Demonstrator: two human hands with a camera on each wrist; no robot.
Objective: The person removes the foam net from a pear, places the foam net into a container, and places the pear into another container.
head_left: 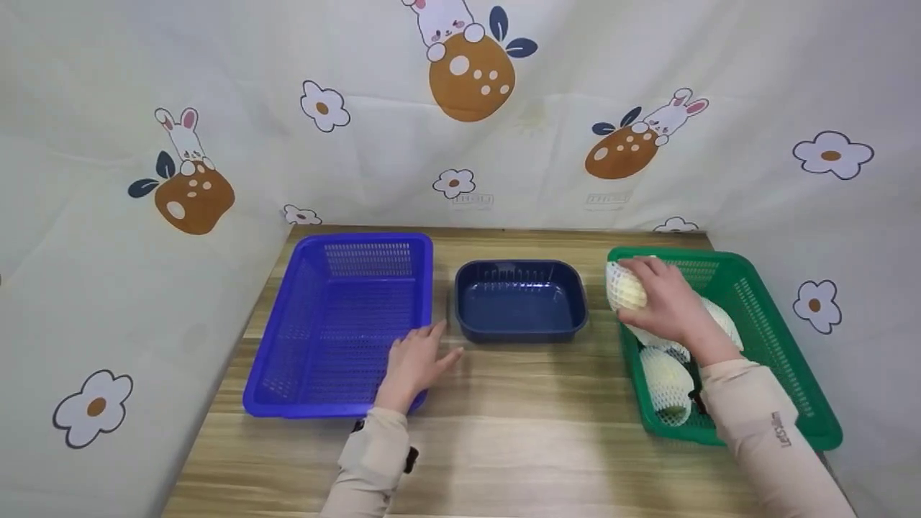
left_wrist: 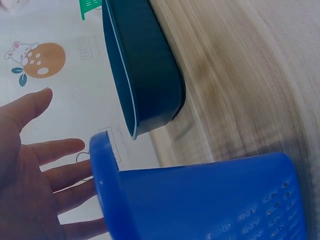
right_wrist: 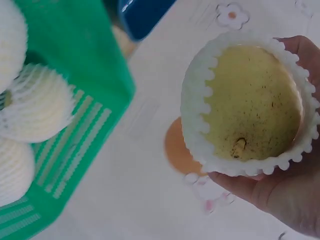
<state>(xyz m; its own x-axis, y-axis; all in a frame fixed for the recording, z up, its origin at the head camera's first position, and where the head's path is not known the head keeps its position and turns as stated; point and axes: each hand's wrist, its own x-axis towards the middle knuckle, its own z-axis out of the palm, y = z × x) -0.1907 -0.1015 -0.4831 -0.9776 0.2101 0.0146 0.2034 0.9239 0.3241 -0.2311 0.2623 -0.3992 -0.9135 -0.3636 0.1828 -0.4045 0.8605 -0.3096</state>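
My right hand grips a yellow-green fruit in a white foam net above the left side of the green basket. Dark specks and a short stem show on the fruit's bare end in the right wrist view. Below that hand, more netted fruits lie in the green basket, partly hidden by the hand and sleeve. My left hand is at the right rim of the blue basket, fingers extended and thumb spread, holding nothing. In the left wrist view its fingertips overlap the rim.
A small dark blue basin stands between the two baskets toward the back of the wooden table. A white curtain with rabbit and flower prints surrounds the table at the back and sides.
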